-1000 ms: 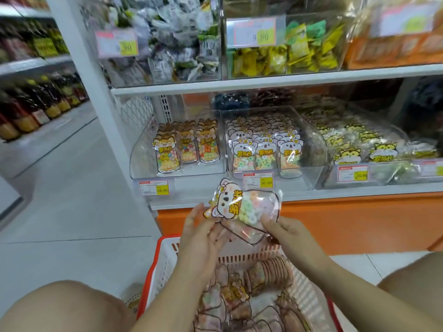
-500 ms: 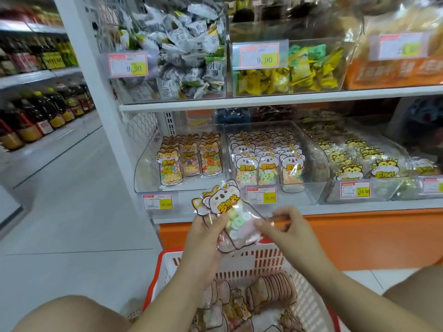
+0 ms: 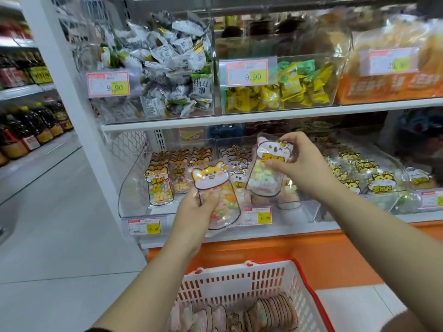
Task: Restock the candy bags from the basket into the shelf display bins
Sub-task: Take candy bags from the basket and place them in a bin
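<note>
A: Shop aisle, white shelf (image 3: 263, 115) unit, pale floor (image 3: 60, 224), dark bottles (image 3: 26, 133) on the far rack at left. What do we enter first?

B: Item one: left hand (image 3: 194, 209), fingers curled round the lower half of the fox-faced candy bag (image 3: 213, 185). We log it upright, in front of the left display bin (image 3: 129, 195), which holds rows of the same fox bags.

A: Item two?

B: Right hand (image 3: 302, 164), thumb and fingers pinching the koala-faced candy bag (image 3: 266, 171) about its middle. It sits nearly upright in front of the middle display bin (image 3: 309, 207), where matching koala bags stand in rows.

A: Do the two bags touch?

B: We see them apart, side by side, the koala one higher.

A: Stock below?

B: One red-and-white basket (image 3: 239, 283), beneath the forearms and before the orange shelf base (image 3: 323, 255). More candy bags (image 3: 271, 310) stand packed on edge inside.

A: Remaining lines?

B: Right display bin (image 3: 405, 178) with tiger-faced bags. On the shelf above, grey-white wrapped sweets (image 3: 167, 68) and yellow-green packets (image 3: 287, 89). Price tag (image 3: 256, 215) under the middle bin.
</note>
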